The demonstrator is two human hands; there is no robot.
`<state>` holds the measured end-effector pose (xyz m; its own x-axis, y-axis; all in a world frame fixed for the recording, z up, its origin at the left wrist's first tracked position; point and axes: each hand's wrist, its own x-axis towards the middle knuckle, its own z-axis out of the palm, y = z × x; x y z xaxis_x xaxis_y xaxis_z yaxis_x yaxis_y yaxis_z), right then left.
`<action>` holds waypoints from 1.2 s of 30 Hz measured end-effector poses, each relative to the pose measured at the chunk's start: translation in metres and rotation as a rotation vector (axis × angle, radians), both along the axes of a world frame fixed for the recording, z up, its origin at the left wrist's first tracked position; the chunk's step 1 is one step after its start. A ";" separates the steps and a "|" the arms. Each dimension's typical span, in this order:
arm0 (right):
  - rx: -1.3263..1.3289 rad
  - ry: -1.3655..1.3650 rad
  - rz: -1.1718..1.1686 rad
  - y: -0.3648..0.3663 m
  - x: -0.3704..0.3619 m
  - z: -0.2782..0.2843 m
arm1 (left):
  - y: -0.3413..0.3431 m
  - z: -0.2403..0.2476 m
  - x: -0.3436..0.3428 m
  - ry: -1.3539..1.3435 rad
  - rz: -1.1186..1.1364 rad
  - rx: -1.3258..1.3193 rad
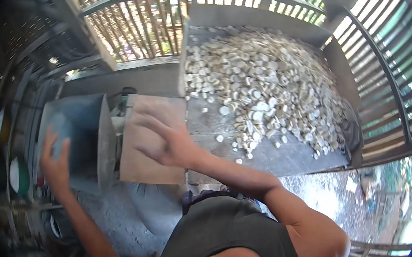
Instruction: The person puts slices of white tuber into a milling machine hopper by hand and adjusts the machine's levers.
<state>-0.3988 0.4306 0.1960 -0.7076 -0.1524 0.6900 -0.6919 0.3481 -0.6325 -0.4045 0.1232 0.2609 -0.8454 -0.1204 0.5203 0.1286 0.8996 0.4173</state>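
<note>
My left hand is raised at the near left side of a grey box with an open, dark inside. Its fingers are apart and I see nothing in them. Over a brown board hangs my right hand, blurred by motion, its fingers spread and slightly curved with no object visible between them. To the right of that hand, a large heap of small, round, whitish discs covers much of a wooden tabletop. Several loose discs lie along the heap's near edge.
Upright boards wall in the table's back and right sides. Slatted walls stand behind. A dark cloth lies at the table's right corner. Below the brown board sits a grey sack-like bulge. Round green-and-white objects line the far left.
</note>
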 end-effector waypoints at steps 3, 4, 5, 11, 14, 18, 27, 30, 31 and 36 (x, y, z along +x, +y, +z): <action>0.348 -0.262 -0.303 0.087 0.076 -0.089 | 0.052 0.011 0.060 0.513 0.150 0.179; 0.479 -0.393 -0.457 0.110 0.111 -0.107 | 0.069 -0.008 0.072 0.566 0.161 0.189; 0.602 -0.508 -0.585 0.125 0.133 -0.115 | 0.087 -0.024 0.083 0.637 0.196 0.188; 0.615 -0.638 -0.907 0.172 0.112 -0.152 | 0.268 -0.152 0.033 -0.262 -0.595 0.445; 0.513 -0.598 -1.147 0.206 0.081 -0.155 | 0.309 -0.227 -0.014 -0.263 -0.473 0.093; 0.377 -0.522 -1.267 0.240 0.070 -0.164 | 0.366 -0.238 -0.056 -0.309 -0.452 0.107; 0.124 -0.545 -0.997 0.251 0.007 -0.150 | 0.459 -0.230 -0.089 -0.197 -0.574 0.661; -0.028 -0.556 -0.880 0.253 -0.012 -0.152 | 0.460 -0.241 -0.084 -0.366 -0.606 1.176; -0.058 -0.506 -0.868 0.257 -0.015 -0.154 | 0.467 -0.234 -0.076 -0.418 -0.618 1.345; -0.334 -0.307 -0.796 0.244 -0.020 -0.144 | 0.473 -0.204 -0.061 -0.303 -0.616 1.367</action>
